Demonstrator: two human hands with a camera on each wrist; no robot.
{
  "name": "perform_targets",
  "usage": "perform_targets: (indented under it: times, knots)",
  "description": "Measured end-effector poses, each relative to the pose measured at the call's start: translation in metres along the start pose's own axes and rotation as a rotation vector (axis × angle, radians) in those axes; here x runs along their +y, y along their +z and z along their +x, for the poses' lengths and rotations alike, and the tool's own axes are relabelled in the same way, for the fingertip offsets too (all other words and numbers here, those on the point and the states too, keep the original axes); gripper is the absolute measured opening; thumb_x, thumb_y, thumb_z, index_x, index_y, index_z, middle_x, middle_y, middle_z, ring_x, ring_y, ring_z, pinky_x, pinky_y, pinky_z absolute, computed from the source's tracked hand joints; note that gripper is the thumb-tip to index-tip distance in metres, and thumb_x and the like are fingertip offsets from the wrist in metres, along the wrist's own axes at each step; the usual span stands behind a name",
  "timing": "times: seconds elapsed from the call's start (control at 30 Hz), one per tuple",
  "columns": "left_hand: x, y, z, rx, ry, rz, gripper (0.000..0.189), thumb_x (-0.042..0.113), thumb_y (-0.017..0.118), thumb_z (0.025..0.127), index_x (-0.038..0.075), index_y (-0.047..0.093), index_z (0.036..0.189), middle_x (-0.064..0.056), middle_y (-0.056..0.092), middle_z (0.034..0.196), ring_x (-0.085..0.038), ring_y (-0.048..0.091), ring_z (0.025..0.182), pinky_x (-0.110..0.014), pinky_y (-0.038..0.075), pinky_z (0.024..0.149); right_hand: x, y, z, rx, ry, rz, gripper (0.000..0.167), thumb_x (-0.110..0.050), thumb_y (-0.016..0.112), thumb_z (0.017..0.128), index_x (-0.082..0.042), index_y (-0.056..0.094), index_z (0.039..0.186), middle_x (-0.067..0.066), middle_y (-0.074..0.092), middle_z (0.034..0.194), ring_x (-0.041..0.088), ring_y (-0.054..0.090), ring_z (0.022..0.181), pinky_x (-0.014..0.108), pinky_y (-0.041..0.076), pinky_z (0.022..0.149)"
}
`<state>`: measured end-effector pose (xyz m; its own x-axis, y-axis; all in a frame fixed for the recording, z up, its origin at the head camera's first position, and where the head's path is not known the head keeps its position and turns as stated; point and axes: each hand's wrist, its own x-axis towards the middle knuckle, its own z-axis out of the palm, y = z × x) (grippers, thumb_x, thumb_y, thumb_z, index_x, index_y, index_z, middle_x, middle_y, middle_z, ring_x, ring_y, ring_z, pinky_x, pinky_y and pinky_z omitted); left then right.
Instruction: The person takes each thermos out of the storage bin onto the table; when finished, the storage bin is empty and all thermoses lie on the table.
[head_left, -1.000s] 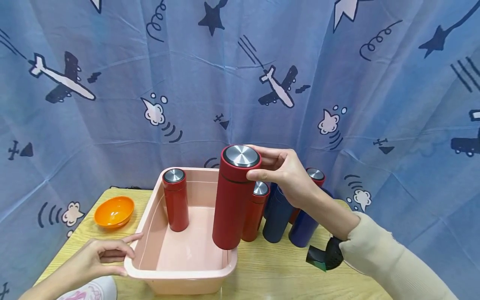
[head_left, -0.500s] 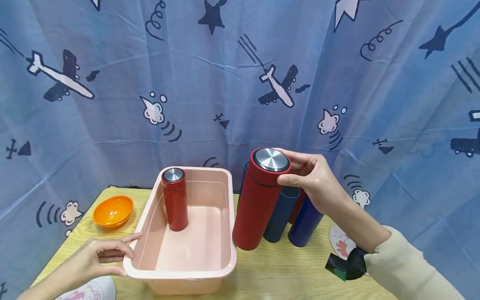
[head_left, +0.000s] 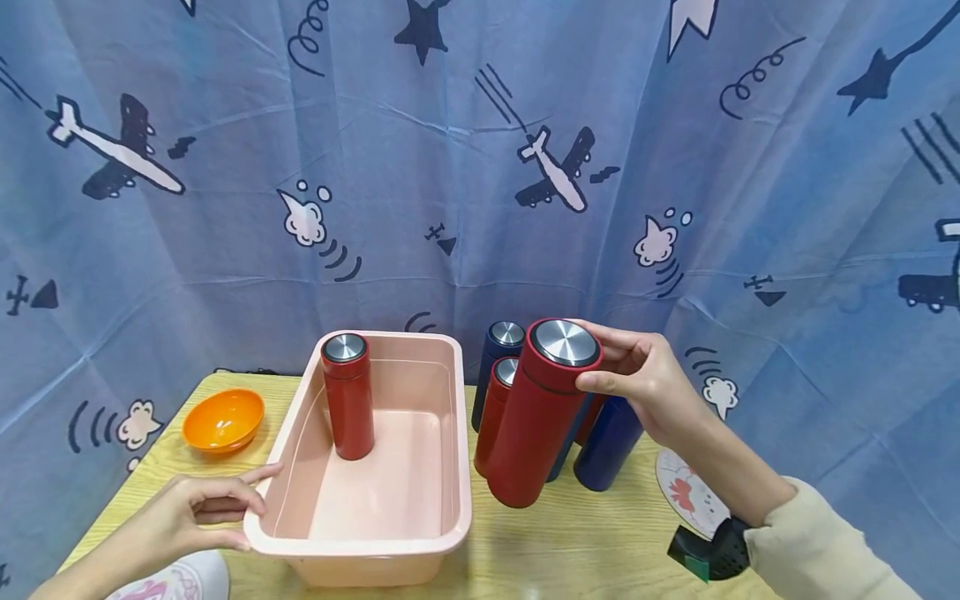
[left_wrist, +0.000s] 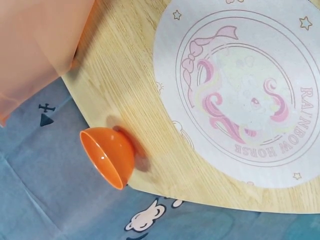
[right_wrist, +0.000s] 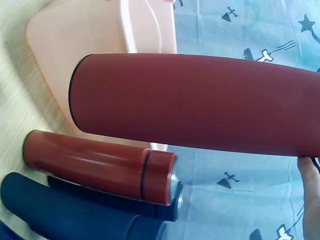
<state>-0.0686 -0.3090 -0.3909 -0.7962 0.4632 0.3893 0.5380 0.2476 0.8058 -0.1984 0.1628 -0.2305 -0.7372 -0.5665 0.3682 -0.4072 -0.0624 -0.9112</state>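
My right hand (head_left: pixel 637 375) holds a red thermos flask (head_left: pixel 540 417) near its black-ringed silver lid, above the table and just right of the pink plastic tub (head_left: pixel 465 467). The flask tilts, its base toward the tub; in the right wrist view its long red body (right_wrist: pixel 195 102) fills the middle. Inside the tub a smaller red thermos (head_left: pixel 349 408) stands upright near the left wall. My left hand (head_left: pixel 198 508) grips the tub's near left corner by the rim. Behind the raised flask stand another red thermos (head_left: pixel 491 417) and a dark blue thermos (head_left: pixel 491 342), both partly hidden.
More flasks, including a blue one (head_left: pixel 609 446), stand right of the tub, partly covered by my right hand. An orange bowl (head_left: pixel 223 421) sits left of the tub. Round printed mats (left_wrist: pixel 240 95) lie on the wooden table (head_left: pixel 547 558). A patterned curtain (head_left: pixel 420 167) hangs behind.
The held red thermos has moved from over the tub's right rim to the right, then slightly lower, with my right hand. My left hand stays on the tub's corner.
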Motion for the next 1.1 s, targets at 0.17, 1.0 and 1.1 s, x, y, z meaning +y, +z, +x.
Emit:
perform_targets:
  times: [0.17,1.0,1.1]
  knots:
    - [0.002,0.0,0.0,0.003,-0.009,0.004,0.037,-0.01,0.074,0.073,0.006,0.067,0.106,0.013,0.054,0.135,-0.002,0.059,0.11,-0.025,0.058,0.076,0.013,-0.001,-0.005,0.0,0.002,0.016,0.05,0.008,0.062,0.085,-0.012,0.059,0.13,0.004,0.071,0.107,0.017,0.065,0.104,0.027,0.052,0.094]
    - [0.003,-0.001,0.001,-0.004,-0.003,-0.005,0.037,-0.01,0.074,0.073,0.005,0.066,0.106,0.012,0.053,0.136,-0.003,0.059,0.111,-0.027,0.058,0.076,0.092,0.012,-0.034,-0.048,0.0,0.161,0.055,0.01,0.064,0.084,-0.001,0.051,0.136,0.003,0.067,0.117,0.018,0.065,0.104,0.03,0.057,0.086]
    - [0.002,-0.001,0.0,-0.002,0.005,-0.01,0.038,-0.01,0.074,0.073,0.005,0.066,0.107,0.012,0.053,0.136,-0.003,0.059,0.111,-0.027,0.058,0.076,0.1,0.013,-0.038,-0.053,0.014,0.172,0.056,0.01,0.065,0.083,0.003,0.048,0.136,0.003,0.067,0.118,0.019,0.066,0.103,0.03,0.057,0.086]
